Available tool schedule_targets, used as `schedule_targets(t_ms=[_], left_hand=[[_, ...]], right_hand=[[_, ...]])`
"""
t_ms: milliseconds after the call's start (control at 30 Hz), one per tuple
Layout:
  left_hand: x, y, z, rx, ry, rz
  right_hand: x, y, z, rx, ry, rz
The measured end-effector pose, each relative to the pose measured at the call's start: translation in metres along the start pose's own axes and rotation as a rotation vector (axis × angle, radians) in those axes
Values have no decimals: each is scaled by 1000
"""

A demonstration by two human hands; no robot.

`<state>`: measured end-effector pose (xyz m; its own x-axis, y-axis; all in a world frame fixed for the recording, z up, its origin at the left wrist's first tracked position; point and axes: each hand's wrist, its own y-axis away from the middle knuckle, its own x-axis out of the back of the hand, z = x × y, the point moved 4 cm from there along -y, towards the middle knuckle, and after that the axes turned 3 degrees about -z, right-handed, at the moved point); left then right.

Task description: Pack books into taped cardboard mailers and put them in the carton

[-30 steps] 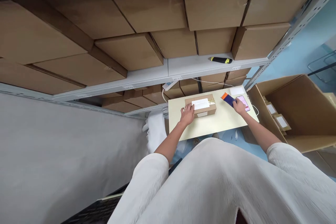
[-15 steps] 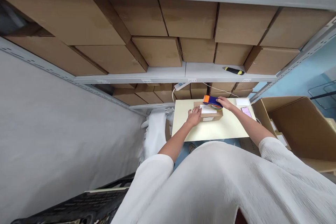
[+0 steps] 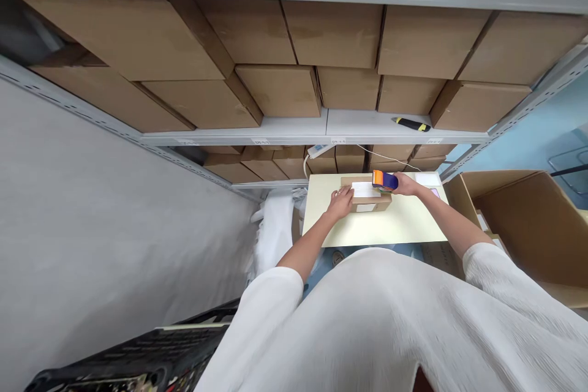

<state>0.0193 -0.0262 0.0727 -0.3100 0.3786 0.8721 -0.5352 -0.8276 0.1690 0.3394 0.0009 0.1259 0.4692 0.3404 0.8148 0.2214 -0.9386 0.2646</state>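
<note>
A small cardboard box (image 3: 373, 201) with a white label (image 3: 366, 189) on top lies on the pale yellow tabletop (image 3: 399, 229). At its left end, my left hand (image 3: 340, 201) grips the box, fingertips over the top edge by the label. My right hand (image 3: 406, 184) is closed round a tape dispenser (image 3: 384, 180), dark blue with an orange end. The dispenser is over the right part of the box top, at the label's right edge. Its underside is hidden, so contact with the box is hard to make out.
Shelves of cardboard boxes (image 3: 337, 33) rise behind the table. A black and yellow utility knife (image 3: 411, 125) lies on the shelf edge. To the right stands a large open carton (image 3: 528, 214). A partly hidden phone (image 3: 435, 193) and a power strip (image 3: 320, 150) are nearby. A black crate (image 3: 184, 349) sits lower left.
My right hand has brought the tape dispenser left from beside the phone onto the box, then slightly right along its top. My left hand has stayed on the box. The view has shifted.
</note>
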Motion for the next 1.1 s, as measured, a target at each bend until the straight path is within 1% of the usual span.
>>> schedule_targets(t_ms=[100,200,333,400,500,600,700,833,1100], left_hand=[[8,-2,1,12,63,40],[22,-8,9,29,213,134],[43,-18,36,34,568,333],[51,-24,54,14,717,393],[55,-31,75,22,851,398],[54,-35,86,46,896,364],[50,-38,88,51,923,336],[47,-41,88,92,965,335],[54,-46,91,136,936,290]], right_hand=[[1,4,5,7,-56,3],[1,6,3,1,-80,23],[0,6,-1,11,-93,23],[-1,6,-1,2,-96,23],[-2,5,0,5,-88,33],[-5,4,2,22,-67,52],[-7,3,4,28,-48,63],[-10,3,6,17,-37,80],[-7,6,0,5,-66,41]])
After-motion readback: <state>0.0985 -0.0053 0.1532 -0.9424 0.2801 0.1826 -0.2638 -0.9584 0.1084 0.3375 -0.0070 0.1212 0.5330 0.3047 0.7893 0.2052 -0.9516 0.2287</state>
